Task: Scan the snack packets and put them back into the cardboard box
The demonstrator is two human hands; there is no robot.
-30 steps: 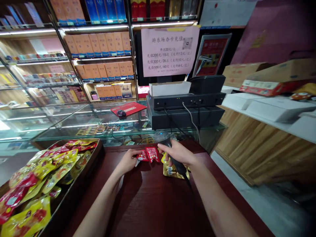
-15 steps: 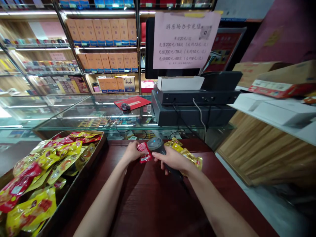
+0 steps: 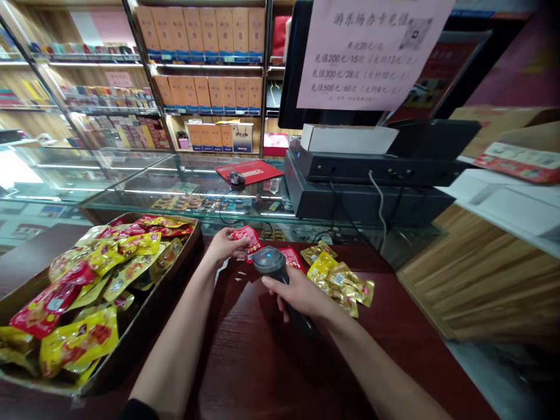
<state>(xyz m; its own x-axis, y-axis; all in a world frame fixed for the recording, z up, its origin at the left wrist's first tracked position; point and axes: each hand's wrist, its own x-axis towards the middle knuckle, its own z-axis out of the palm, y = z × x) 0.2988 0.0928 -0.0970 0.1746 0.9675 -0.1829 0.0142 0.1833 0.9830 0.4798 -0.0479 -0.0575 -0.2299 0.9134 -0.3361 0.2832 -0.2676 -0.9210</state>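
My left hand (image 3: 226, 246) pinches a small red snack packet (image 3: 249, 240) by its left side, raised a little over the dark red tabletop (image 3: 245, 350). In my right hand (image 3: 300, 291) is a black handheld barcode scanner (image 3: 270, 261), its head pointing away from me and a small blue light showing on top. The scanner head is close beside the packet's lower edge. Behind the scanner, another red packet (image 3: 292, 258) is partly hidden. Just right of it lie several gold and yellow snack packets (image 3: 339, 277) in a loose pile.
On the left stands an open cardboard box (image 3: 144, 315) full of snack packets. Beyond the table is a glass counter (image 3: 144, 181) with a mouse (image 3: 236, 179) on a red mat. A cash drawer (image 3: 367, 195) and monitor stand at the back right.
My left hand has lifted a red packet up and away from the scanner. Another red packet now shows behind the scanner. The whole view has shifted, so the gold pile is less covered.
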